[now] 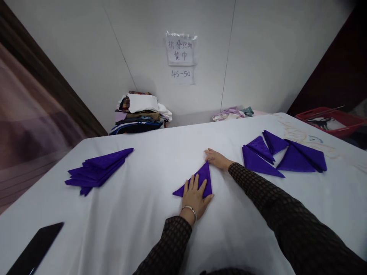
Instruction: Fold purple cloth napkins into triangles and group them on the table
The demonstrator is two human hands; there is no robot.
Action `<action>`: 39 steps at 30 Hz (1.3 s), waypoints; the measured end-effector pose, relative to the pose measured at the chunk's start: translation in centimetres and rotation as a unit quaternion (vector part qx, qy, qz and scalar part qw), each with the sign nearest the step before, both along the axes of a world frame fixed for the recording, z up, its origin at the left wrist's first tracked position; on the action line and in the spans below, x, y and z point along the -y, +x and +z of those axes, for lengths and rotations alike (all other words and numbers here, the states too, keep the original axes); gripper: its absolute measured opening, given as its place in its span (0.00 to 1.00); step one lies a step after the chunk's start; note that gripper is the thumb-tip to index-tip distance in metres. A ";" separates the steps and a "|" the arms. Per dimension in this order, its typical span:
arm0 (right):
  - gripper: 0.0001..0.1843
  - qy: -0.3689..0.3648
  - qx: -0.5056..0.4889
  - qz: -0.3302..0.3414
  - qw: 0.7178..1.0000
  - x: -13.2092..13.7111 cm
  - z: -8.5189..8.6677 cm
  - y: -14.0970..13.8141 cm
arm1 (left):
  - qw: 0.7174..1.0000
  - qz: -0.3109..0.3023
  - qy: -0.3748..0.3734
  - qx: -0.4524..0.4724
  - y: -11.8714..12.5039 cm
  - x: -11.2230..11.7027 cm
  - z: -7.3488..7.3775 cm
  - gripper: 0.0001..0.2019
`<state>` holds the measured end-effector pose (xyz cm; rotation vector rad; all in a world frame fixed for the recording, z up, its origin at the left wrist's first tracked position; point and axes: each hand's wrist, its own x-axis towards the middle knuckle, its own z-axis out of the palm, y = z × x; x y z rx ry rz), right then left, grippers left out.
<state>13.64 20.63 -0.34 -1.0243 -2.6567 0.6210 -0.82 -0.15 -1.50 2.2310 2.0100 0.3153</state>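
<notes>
A purple cloth napkin (204, 174), folded into a triangle, lies on the white tablecloth in front of me. My left hand (194, 194) presses flat on its lower part with fingers spread, hiding some of the cloth; a bracelet circles that wrist. At the napkin's top corner is my right hand (217, 158), its fingers stretched out to the left and touching or very close to the tip. To the right, several purple folded napkins (258, 162) lie in a loose ring. A fanned stack of purple napkins (99, 168) rests on the left.
A dark flat object (36, 250) lies at the table's front left. Beyond the far edge are a pile of folded clothes (140, 112) and a smaller heap of cloth (231, 114). A red basket (329, 118) stands at the right. Paper signs (181, 53) hang on the wall.
</notes>
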 end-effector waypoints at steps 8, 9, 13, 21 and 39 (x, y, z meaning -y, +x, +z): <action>0.10 -0.116 -0.016 0.044 0.992 -0.8 1.7 1.7 | 1.000 -0.003 -0.007 -0.002 -0.1 0.0 0.1 0.32; 0.10 -0.129 -0.019 0.042 0.991 -0.8 1.9 1.9 | 1.000 -0.004 -0.008 -0.001 -0.2 0.0 0.1 0.32; 0.10 -0.130 -0.028 0.029 0.991 -0.6 2.0 2.0 | 1.000 -0.006 -0.009 0.002 -0.2 0.0 -0.1 0.32; 0.10 -0.047 -0.046 -0.035 0.997 -0.2 1.3 1.2 | 1.000 -0.007 -0.010 -0.013 -0.2 -0.1 0.1 0.31; 0.44 -0.038 -0.144 -0.260 0.954 -2.1 4.1 0.3 | 1.000 -0.003 -0.009 -0.005 -0.2 -0.1 -0.1 0.32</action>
